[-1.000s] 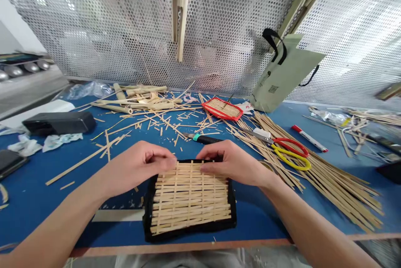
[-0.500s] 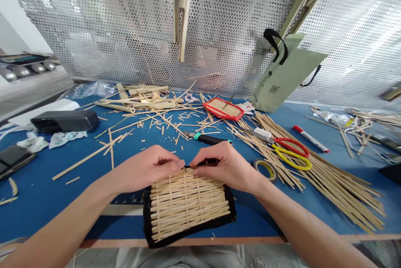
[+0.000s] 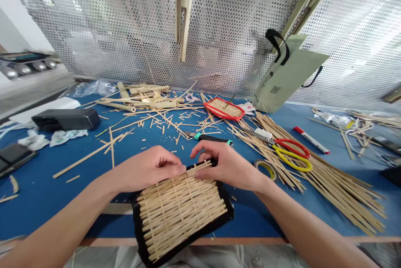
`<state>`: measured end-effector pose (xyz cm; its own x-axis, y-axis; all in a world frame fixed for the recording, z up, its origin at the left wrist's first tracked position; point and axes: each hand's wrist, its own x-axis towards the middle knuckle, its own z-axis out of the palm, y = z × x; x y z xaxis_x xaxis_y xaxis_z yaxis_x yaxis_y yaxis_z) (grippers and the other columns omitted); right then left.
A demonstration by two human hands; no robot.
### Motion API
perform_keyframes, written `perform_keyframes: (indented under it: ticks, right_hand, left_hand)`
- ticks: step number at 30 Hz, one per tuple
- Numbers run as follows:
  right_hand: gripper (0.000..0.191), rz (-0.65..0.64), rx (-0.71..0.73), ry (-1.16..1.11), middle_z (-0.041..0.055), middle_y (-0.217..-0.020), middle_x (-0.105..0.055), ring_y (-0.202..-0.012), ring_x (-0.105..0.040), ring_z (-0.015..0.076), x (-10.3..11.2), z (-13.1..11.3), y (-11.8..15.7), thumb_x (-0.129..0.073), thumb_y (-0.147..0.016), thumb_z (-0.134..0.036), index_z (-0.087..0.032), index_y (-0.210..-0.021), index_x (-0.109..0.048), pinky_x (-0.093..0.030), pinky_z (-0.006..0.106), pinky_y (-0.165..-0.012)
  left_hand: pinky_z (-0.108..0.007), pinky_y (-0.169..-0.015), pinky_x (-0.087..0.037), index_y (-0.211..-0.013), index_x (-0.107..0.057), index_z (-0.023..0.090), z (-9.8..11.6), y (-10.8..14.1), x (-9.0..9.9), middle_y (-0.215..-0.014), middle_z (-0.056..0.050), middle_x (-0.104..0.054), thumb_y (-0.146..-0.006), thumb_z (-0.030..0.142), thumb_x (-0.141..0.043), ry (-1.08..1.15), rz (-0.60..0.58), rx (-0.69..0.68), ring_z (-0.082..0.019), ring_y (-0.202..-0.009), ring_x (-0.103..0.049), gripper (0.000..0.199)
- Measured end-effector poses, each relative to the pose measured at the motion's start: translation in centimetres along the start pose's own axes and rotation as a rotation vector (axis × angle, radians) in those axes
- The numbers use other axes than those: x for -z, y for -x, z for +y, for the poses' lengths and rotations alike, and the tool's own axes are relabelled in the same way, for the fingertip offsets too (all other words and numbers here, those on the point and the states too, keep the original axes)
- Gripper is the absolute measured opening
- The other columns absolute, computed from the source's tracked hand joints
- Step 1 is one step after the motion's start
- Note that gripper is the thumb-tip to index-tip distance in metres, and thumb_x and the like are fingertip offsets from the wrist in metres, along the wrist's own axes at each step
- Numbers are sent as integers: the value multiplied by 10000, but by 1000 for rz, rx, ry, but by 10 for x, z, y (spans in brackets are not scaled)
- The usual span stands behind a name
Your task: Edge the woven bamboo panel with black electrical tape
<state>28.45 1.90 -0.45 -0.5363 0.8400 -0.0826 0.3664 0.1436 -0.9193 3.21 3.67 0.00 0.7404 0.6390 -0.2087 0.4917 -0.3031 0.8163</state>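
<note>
A woven bamboo panel (image 3: 183,211) with black edging along its sides tilts over the table's front edge, its lower left corner hanging past it. My left hand (image 3: 153,169) is closed on the panel's upper edge, thumb on the weave and fingers mostly hidden behind. At the upper right part of that edge, my right hand (image 3: 216,163) grips the panel with its thumb on the front, the index finger arched above the rim. Pale strip ends stick up between the two hands. Just beyond them lies a utility knife (image 3: 213,139) with a black and teal handle.
Scissors (image 3: 291,151) with red and yellow handles rest on a fan of bamboo strips (image 3: 341,192), beside a tape roll (image 3: 265,169) and a marker (image 3: 311,139). Farther back are a red-edged woven piece (image 3: 224,109), a paper bag (image 3: 286,75) and scattered offcuts. A black case (image 3: 65,119) sits left.
The panel has turned, its lower left corner swinging down and left toward me. My right index finger has lifted off the upper edge, uncovering strip ends there.
</note>
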Motion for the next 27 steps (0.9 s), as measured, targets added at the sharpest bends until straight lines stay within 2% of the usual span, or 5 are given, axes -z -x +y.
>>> perform_keyframes:
  ticks: [5,12,17,22,27]
  right_hand:
    - [326,44,-1,6,-66,-740,-588,-682,-473,102,-8,2,-4,-861,-777,-298,-217,-1041,-688,-358,234,-610]
    - [288,108,-65,11,-94,-646,-469,-621,-387,94,-2,16,-7,-815,-802,-300,-208,-1035,-673,-293,250,-574]
    - [286,110,-64,-3,-91,-647,-488,-609,-426,92,-3,16,-7,-807,-807,-320,-212,-1038,-677,-311,236,-561]
    - [179,118,-82,-117,-62,-652,-580,-569,-493,96,0,12,-8,-650,-902,-304,-193,-1038,-682,-373,232,-560]
    - [178,193,12,-149,-103,-567,-509,-540,-390,77,-4,15,-10,-683,-848,-224,-196,-1023,-661,-292,224,-554]
  left_hand:
    - [-252,-583,-273,-823,-743,174,-2,-4,-3,-686,44,-516,-966,446,-590,10,47,62,-114,-642,-398,344]
    - [-250,-573,-302,-1015,-772,183,-12,-7,-2,-671,40,-599,-886,564,-701,76,102,162,-134,-623,-447,408]
    - [-248,-565,-270,-1099,-736,168,-13,-11,-6,-637,71,-510,-842,412,-737,107,82,129,-126,-608,-402,355]
    - [-242,-576,-291,-1126,-717,172,-18,-12,-7,-652,74,-504,-853,421,-734,156,70,96,-125,-615,-407,369]
    - [-243,-591,-295,-1186,-699,189,-18,-12,-7,-660,86,-498,-888,393,-726,184,45,56,-121,-624,-398,362]
